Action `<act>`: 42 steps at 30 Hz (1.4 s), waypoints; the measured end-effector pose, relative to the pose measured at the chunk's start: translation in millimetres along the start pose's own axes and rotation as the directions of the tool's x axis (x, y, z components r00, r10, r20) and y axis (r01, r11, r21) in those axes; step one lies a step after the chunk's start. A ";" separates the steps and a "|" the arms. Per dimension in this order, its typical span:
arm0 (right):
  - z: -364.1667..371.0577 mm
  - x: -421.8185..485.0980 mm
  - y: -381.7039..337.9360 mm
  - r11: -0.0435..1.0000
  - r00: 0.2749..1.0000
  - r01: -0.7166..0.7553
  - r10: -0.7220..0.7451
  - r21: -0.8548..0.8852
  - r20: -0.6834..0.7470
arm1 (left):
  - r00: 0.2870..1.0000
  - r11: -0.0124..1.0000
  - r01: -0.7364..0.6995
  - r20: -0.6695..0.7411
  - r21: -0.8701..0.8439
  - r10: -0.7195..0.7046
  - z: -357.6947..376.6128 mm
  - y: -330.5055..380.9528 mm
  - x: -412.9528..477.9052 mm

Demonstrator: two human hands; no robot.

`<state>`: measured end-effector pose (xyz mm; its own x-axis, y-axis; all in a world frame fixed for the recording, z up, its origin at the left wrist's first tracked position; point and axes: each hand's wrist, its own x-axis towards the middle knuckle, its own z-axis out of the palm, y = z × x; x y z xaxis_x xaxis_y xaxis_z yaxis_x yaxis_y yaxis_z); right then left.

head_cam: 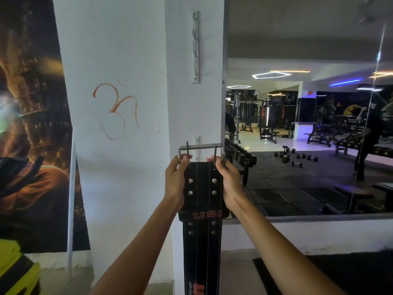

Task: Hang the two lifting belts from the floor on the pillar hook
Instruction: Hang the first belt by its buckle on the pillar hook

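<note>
I hold a black leather lifting belt (202, 194) upright against the white pillar (191, 107), its length hanging down past the bottom of the frame. My left hand (176, 179) grips its left edge and my right hand (228, 184) its right edge, just under the steel double-prong buckle (201, 148). The buckle is level with a small white hook plate (196, 143) on the pillar. A longer white hook rail (195, 47) is fixed higher up. Whether the buckle touches a hook is hidden. Only one belt is in view.
A large wall mirror (308, 116) to the right reflects gym machines, a dumbbell rack (240, 156) and loose dumbbells on a dark mat. A dark poster (36, 124) covers the left wall. A yellow-and-black object (14, 269) sits at the bottom left.
</note>
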<state>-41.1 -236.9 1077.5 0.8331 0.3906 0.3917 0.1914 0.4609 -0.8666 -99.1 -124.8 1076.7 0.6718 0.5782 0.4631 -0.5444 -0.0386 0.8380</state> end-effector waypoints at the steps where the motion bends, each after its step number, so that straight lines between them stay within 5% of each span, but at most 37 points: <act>1: 1.2 1.1 0.5 1.000 1.000 0.001 -0.002 -0.021 -0.017 | 0.998 0.999 0.051 -0.027 -0.012 -0.051 0.7 0.4 2.1; 4: 5.7 5.1 0.2 0.998 0.999 -0.016 0.013 -0.054 -0.052 | 0.945 0.947 0.319 -0.067 -0.035 -0.321 2.9 8.0 11.8; 7: 10.2 10.3 0.5 0.997 0.995 -0.048 0.043 -0.056 -0.089 | 0.838 0.839 0.544 0.083 -0.031 -0.540 -3.2 19.5 23.8; 11: 9.5 18.5 -1.7 0.996 0.994 -0.050 0.042 -0.072 -0.105 | 0.753 0.790 0.613 0.290 0.015 -0.590 -12.6 19.3 35.9; 15: 2.6 24.2 -5.2 0.995 0.987 -0.100 0.098 -0.010 -0.126 | 0.822 0.885 0.447 0.330 0.129 -0.464 -16.2 7.8 33.9; 19: 2.8 25.7 -6.5 0.994 0.986 -0.108 0.107 0.000 -0.132 | 0.993 0.945 0.047 0.092 0.324 -0.081 2.3 -5.1 18.6; 23: 8.0 27.5 -13.5 0.994 0.989 -0.106 0.103 -0.026 -0.111 | 0.972 0.899 -0.165 -0.089 0.406 0.218 19.1 -1.0 13.8; 29: 1.7 41.9 -31.1 0.978 0.979 -0.197 0.199 -0.073 0.033 | 0.953 0.862 -0.170 -0.143 0.478 0.267 28.6 2.7 25.8; 32: -0.9 49.1 -26.8 0.994 0.990 -0.087 0.094 -0.072 0.101 | 0.952 0.854 -0.197 -0.115 0.482 0.285 28.7 4.3 40.5; 35: 4.5 70.2 -23.7 0.959 0.990 0.141 -0.132 -0.246 0.055 | 0.931 0.831 -0.253 -0.108 0.496 0.348 32.1 6.9 60.3; 38: 21.8 109.5 -24.6 0.872 0.926 0.357 -0.377 -0.336 0.006 | 0.898 0.785 -0.324 -0.091 0.528 0.431 33.7 16.1 94.1; 42: 50.2 179.6 -29.8 0.753 0.835 0.469 -0.548 -0.463 -0.045 | 0.856 0.731 -0.383 -0.081 0.566 0.511 31.4 31.0 161.5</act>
<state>76.7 -140.5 1189.2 0.6143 0.0383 0.7882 0.7746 0.1613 -0.6115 8.3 -58.2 1186.6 0.2556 0.5413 0.8010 -0.3707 -0.7104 0.5983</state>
